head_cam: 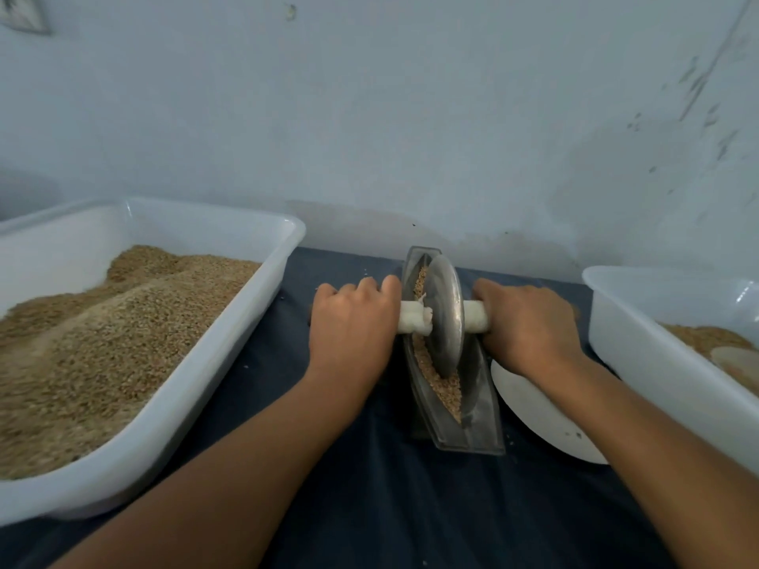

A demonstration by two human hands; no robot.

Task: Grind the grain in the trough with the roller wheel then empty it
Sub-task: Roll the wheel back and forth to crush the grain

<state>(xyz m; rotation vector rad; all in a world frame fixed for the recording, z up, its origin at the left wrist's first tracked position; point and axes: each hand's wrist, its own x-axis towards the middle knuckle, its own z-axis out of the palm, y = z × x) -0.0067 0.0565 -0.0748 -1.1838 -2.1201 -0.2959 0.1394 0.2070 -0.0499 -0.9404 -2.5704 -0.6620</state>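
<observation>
A narrow metal trough (476,425) stands lengthwise on the dark cloth at the centre. Brown grain (437,381) lies along its groove. A metal roller wheel (445,312) stands upright in the groove, around the trough's far half. A white-wrapped axle (412,318) runs through the wheel. My left hand (355,322) grips the axle's left end. My right hand (527,322) grips its right end. Both palms face down, and the fingers curl over the handle.
A large white tub (230,355) heaped with grain fills the left side. Another white tub (657,363) with some grain sits at the right edge. A white bowl (538,420) lies between the trough and the right tub. A pale wall rises close behind.
</observation>
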